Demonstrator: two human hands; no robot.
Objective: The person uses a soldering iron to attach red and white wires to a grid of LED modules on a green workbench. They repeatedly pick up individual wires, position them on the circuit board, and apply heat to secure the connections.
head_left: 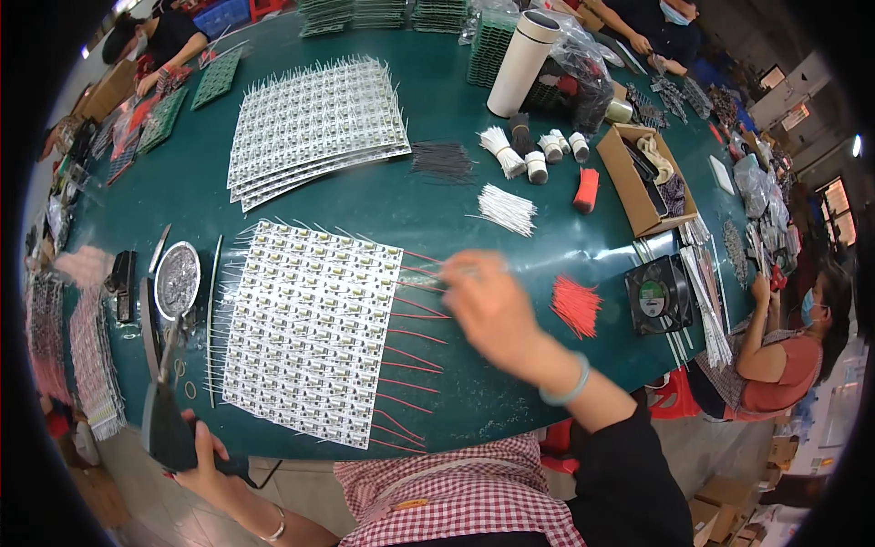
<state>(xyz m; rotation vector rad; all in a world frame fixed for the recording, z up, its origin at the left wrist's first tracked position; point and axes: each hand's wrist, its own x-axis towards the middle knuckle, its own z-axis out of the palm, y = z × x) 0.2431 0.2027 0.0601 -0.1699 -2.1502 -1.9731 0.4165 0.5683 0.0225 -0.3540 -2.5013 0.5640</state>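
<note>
Attaching red wires (410, 355) along the right edge of the board (305, 333), flat on the table (497, 401), seems in hand. The left hand (206, 462) curls its fingers round the iron (169, 426), tip by the tin (158, 284). The right hand (497, 314) blurs beside the wires; its pinch is unclear. Next likely calls for steady alignment.

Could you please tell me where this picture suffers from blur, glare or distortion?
Head view: the right hand is smeared, probably by motion; head view: pale glare shows on the table beyond that hand; head view: the near board looks fairly sharp; head view: the table's front edge bows, as fisheye pictures do, and the corners fall into black.
</note>
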